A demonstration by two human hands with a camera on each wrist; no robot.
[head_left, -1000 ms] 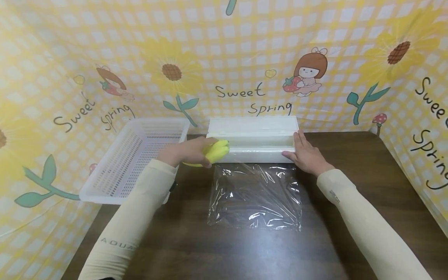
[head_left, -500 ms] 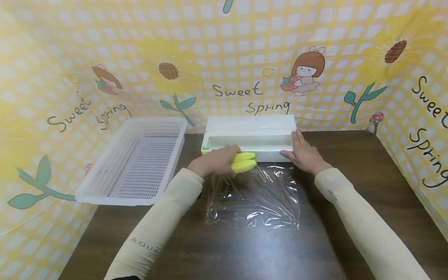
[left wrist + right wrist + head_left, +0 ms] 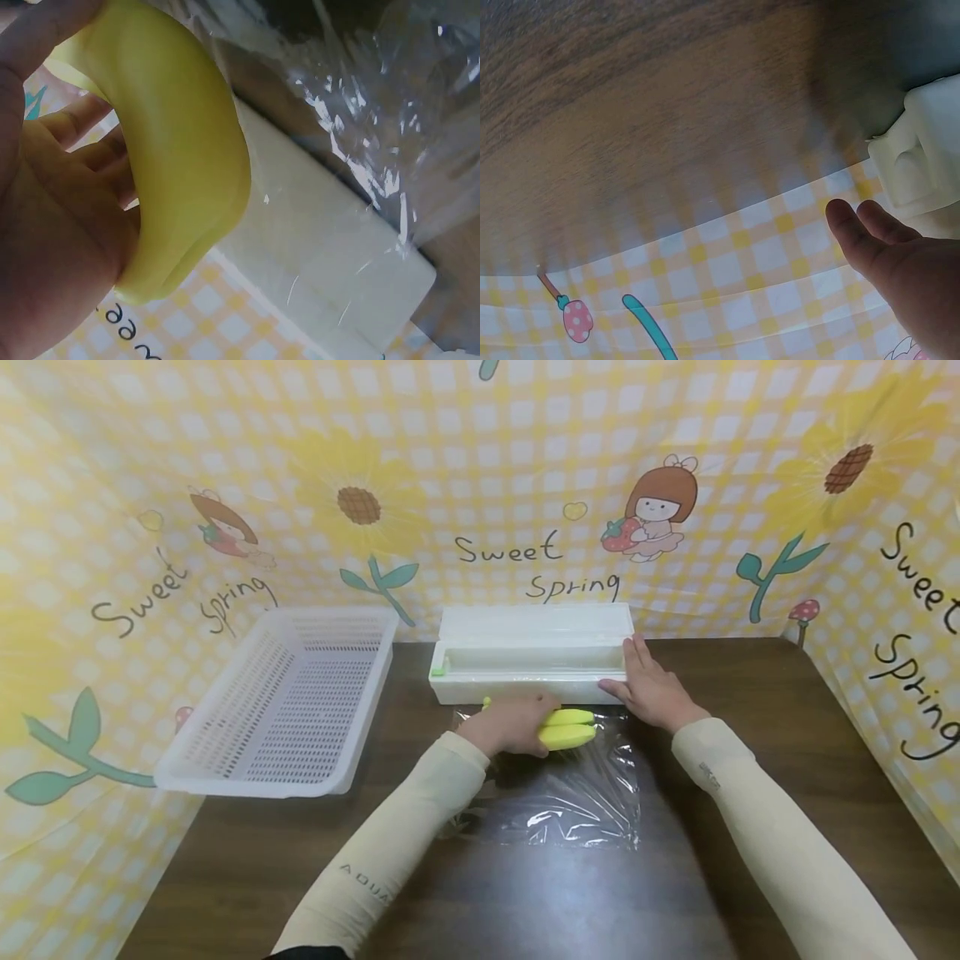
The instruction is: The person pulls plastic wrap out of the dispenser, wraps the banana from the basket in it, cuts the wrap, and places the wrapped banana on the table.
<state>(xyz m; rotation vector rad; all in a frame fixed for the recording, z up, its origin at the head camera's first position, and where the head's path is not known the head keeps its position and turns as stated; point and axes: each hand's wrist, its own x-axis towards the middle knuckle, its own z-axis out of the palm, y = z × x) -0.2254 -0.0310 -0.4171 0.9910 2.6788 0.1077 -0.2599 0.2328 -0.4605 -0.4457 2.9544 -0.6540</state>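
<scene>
While the right grip (image 3: 660,692) stays where it was, resting against the right end of the cling-film dispenser (image 3: 517,694), the left grip (image 3: 517,724) has carried the banana bunch (image 3: 567,737) rightward, from the gap beside the basket (image 3: 251,789) to over the film sheet (image 3: 570,818). The left grip is curled round the bunch; the right is spread, thumb on the dispenser's near edge, fingers fairly straight. The bunch is now above the sheet's far part, just on the near side of the dispenser; whether it touches the film I cannot tell. I judge that the carry is mostly done, with the bunch not yet let go.

Counted on the bench (image 3: 225,868): one dispenser, its one lid (image 3: 536,623) raised at the far side; one green tab (image 3: 438,672) at its left end; one film sheet; one perforated basket, on the left. One bunch is held, two banana tips showing; its full number is hidden.
</scene>
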